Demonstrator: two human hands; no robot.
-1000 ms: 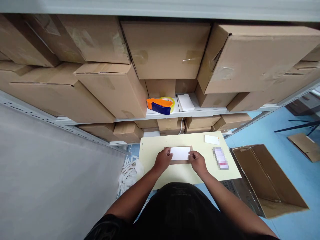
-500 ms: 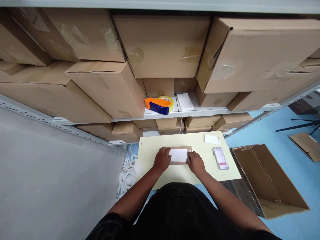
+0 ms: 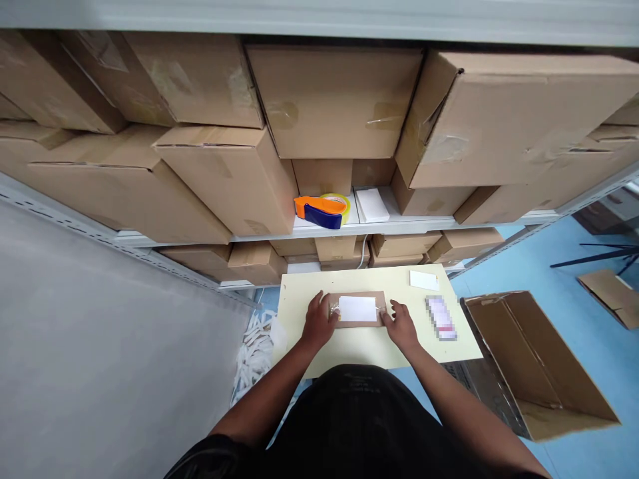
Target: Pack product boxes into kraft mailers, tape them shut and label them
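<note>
Parcel, brown w/ white label, lies flat mid-table. Left hand touches parcel's left end, right hand its right end; fingers spread, flat, not gripping. Tape gun on shelf beyond parcel; open box to parcel's right.

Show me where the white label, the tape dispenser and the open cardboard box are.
white label [image 3: 357,309], head view, middle of its face
tape dispenser [image 3: 322,210], head view, its blue body
open cardboard box [image 3: 542,362], head view, inner wall
</note>
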